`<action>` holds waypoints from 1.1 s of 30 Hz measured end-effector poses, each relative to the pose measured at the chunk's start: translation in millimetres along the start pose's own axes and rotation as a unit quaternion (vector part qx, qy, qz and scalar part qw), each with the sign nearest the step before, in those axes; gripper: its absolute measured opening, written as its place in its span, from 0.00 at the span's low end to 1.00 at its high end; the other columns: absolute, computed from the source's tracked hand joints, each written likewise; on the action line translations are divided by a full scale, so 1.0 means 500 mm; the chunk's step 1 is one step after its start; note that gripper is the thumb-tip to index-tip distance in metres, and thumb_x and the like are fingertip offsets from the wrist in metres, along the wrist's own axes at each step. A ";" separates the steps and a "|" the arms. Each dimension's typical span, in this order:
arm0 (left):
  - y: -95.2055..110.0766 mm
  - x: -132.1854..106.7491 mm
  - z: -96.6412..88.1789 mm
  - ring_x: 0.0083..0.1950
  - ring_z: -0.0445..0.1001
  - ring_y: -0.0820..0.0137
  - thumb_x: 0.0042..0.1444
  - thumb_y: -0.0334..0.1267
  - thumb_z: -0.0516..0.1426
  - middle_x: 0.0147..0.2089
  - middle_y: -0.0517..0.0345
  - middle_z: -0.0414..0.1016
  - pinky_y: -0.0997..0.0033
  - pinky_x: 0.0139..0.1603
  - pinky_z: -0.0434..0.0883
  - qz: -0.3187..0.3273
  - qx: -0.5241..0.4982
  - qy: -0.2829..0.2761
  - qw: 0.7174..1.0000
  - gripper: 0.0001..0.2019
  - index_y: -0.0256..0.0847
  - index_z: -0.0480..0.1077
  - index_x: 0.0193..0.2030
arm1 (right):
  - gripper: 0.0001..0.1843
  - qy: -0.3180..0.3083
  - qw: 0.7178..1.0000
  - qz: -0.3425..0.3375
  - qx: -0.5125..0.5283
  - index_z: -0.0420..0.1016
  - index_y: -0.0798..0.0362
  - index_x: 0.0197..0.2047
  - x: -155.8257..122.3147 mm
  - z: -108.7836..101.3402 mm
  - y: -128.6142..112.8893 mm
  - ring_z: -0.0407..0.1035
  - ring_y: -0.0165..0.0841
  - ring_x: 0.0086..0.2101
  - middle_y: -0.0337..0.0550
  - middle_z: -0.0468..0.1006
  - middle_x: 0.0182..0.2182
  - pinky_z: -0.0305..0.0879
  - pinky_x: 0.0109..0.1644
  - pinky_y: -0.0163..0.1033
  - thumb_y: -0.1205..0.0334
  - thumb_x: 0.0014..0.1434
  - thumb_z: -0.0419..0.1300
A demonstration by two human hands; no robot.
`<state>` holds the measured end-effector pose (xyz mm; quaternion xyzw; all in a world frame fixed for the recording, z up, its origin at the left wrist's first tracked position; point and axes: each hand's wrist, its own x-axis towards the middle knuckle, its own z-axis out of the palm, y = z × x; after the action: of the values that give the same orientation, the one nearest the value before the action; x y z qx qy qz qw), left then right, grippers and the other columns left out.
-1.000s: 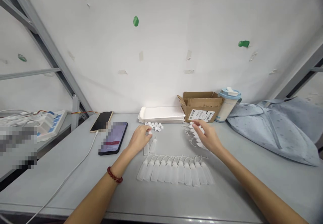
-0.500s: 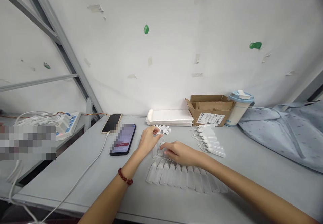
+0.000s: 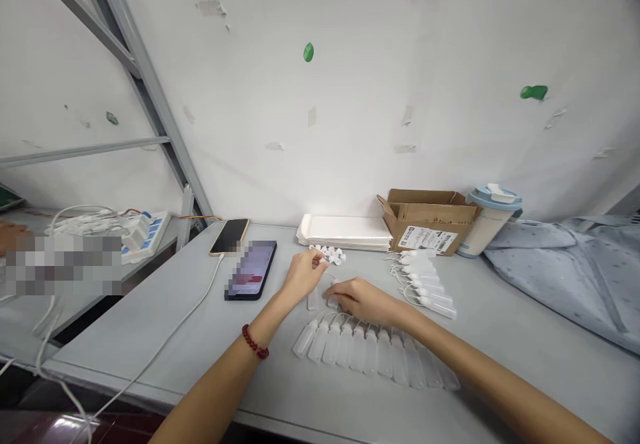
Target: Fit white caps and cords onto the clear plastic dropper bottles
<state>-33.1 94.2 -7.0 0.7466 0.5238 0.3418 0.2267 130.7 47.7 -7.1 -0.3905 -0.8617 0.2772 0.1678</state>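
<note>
My left hand (image 3: 305, 276) is closed in a pinch beside a small pile of white caps (image 3: 336, 255). Whatever its fingertips hold is too small to make out. My right hand (image 3: 364, 299) curls its fingers round a small clear plastic bottle (image 3: 333, 303), partly hidden by the fingers. Another clear bottle (image 3: 313, 299) lies just left of it. In front of both hands, a fanned row of clear bottles (image 3: 357, 349) with thin white cords lies on the grey table (image 3: 280, 391); my right forearm covers part of it.
Further right lie several corded bottles (image 3: 427, 283). Behind them stand an open cardboard box (image 3: 430, 221), a tumbler (image 3: 487, 224) and a stack of white envelopes (image 3: 345, 232). Two phones (image 3: 230, 237) lie left, one cabled. Blue-grey fabric (image 3: 565, 271) covers the right side.
The view has shifted, so most things appear slightly further right. Both hands stay at nearly the same place by the caps and bottles, their fingers still closed.
</note>
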 end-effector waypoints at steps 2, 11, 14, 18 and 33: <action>0.000 0.000 0.002 0.36 0.75 0.68 0.51 0.31 0.55 0.35 0.52 0.77 0.70 0.41 0.70 0.001 -0.008 -0.005 1.000 0.06 0.35 0.72 0.35 | 0.20 -0.005 1.000 0.013 0.003 0.74 0.54 0.45 0.002 -0.001 0.007 0.63 0.27 0.22 0.39 0.73 0.23 0.59 0.28 0.30 0.71 0.57 0.44; 0.003 -0.002 0.005 0.36 0.75 0.67 0.49 0.31 0.56 0.34 0.53 0.78 0.69 0.41 0.71 0.012 -0.047 0.006 0.999 0.06 0.35 0.72 0.35 | 0.16 0.044 0.998 0.005 -0.035 0.74 0.53 0.40 -0.003 -0.015 0.023 0.68 0.30 0.30 0.41 0.77 0.32 0.60 0.34 0.32 0.68 0.61 0.45; 0.004 -0.003 0.006 0.36 0.76 0.68 0.51 0.32 0.56 0.35 0.52 0.78 0.71 0.40 0.72 0.015 -0.070 0.024 0.997 0.06 0.34 0.72 0.35 | 0.15 0.071 0.993 0.001 -0.090 0.73 0.52 0.41 -0.017 -0.021 0.027 0.67 0.30 0.28 0.42 0.76 0.29 0.59 0.33 0.33 0.66 0.62 0.45; 0.002 -0.002 0.009 0.36 0.76 0.69 0.52 0.33 0.55 0.36 0.51 0.78 0.73 0.39 0.73 0.021 -0.089 0.038 0.995 0.07 0.34 0.71 0.37 | 0.15 0.106 0.980 -0.002 -0.171 0.71 0.52 0.44 -0.042 -0.029 0.034 0.66 0.32 0.28 0.43 0.74 0.28 0.59 0.35 0.36 0.64 0.63 0.44; -0.001 -0.014 0.031 0.45 0.71 0.64 0.52 0.33 0.57 0.41 0.53 0.76 0.66 0.48 0.66 0.164 0.049 -0.088 0.981 0.05 0.39 0.71 0.37 | 0.12 0.141 0.967 0.063 -0.202 0.69 0.51 0.39 -0.128 -0.052 0.017 0.66 0.32 0.27 0.42 0.73 0.27 0.61 0.38 0.41 0.63 0.64 0.44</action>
<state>-23.4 88.1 -19.5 0.8597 0.3882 0.2816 0.1759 189.7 12.3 3.8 -0.5050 -0.8410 0.0496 0.1879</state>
